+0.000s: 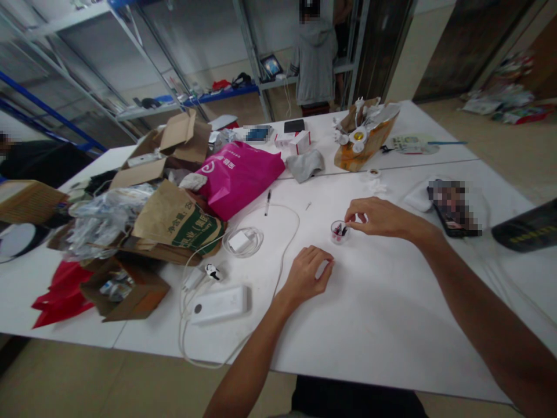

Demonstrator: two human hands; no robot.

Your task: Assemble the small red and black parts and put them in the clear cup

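On the white table [369, 331] stands a small clear cup [337, 237] holding several small dark and reddish pieces. My right hand [378, 218] is at the cup's right rim, its thumb and forefinger pinched together; whatever is between them is too small to tell. Nearer to me and left of the cup, my left hand [306, 275] hovers low over the tabletop. Its fingers are curled, with the thumb and forefinger tips meeting, and I cannot make out what they hold. Beyond the hands lies a tiny thin metal-looking piece [308, 205].
A white power bank [220, 305], a coiled cable [242, 241] and a pen [268, 203] lie left. Further left are a pink bag [243, 174] and cardboard boxes [130, 290]. A phone [455, 209] and dark cylinder [528, 229] are right. A person [315, 64] stands behind.
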